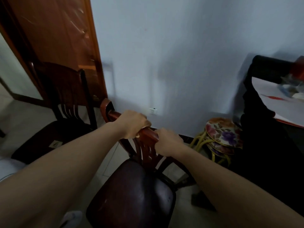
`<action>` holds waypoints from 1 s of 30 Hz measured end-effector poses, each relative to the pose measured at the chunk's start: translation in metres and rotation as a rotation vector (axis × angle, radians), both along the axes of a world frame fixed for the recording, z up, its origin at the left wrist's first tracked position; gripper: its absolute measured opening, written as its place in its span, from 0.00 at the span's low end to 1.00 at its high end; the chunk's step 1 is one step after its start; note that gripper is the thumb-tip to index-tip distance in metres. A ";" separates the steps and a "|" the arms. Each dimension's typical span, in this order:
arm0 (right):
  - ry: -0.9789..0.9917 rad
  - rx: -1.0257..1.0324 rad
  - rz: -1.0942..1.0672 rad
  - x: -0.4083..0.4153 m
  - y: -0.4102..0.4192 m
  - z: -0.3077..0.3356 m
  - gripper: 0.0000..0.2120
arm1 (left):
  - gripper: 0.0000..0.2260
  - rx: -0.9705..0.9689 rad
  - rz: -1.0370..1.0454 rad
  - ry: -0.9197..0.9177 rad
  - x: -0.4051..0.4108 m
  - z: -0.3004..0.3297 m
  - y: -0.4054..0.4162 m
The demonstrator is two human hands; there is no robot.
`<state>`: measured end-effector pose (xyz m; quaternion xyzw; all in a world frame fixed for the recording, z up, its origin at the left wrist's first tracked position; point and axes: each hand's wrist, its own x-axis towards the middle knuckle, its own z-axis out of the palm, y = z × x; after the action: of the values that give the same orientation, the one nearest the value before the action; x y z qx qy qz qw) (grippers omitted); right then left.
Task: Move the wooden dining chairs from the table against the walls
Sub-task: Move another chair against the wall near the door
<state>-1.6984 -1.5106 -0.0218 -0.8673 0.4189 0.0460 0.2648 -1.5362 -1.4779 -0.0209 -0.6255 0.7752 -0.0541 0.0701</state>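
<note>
Both bare forearms reach forward and inward from the lower corners, converging near the middle. The left hand (132, 124) lies palm down, fingers curled over the top rail of the chair (131, 191), thumb tucked below near the rail's edge. The right hand (168, 142) sits just beside it, lower and to the right, fingers wrapped round the same rail, knuckles up. The 2 hands are near each other, not touching

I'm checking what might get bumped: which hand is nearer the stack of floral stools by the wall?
Right. The right hand grips the chair's top rail on the side toward the floral stools; the left hand grips the rail farther away.
</note>
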 end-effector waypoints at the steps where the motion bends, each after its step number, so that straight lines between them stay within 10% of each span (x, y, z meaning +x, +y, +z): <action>1: 0.006 -0.005 0.020 0.001 -0.015 0.002 0.11 | 0.12 -0.002 0.014 -0.014 0.000 0.002 -0.012; 30: 0.231 -0.080 0.114 0.059 -0.400 0.003 0.15 | 0.08 0.022 -0.093 -0.009 0.058 -0.003 -0.381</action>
<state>-1.6389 -1.9105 -0.0192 -0.8884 0.3984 0.1440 0.1769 -1.4784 -1.8585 -0.0236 -0.5879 0.8035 -0.0517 0.0777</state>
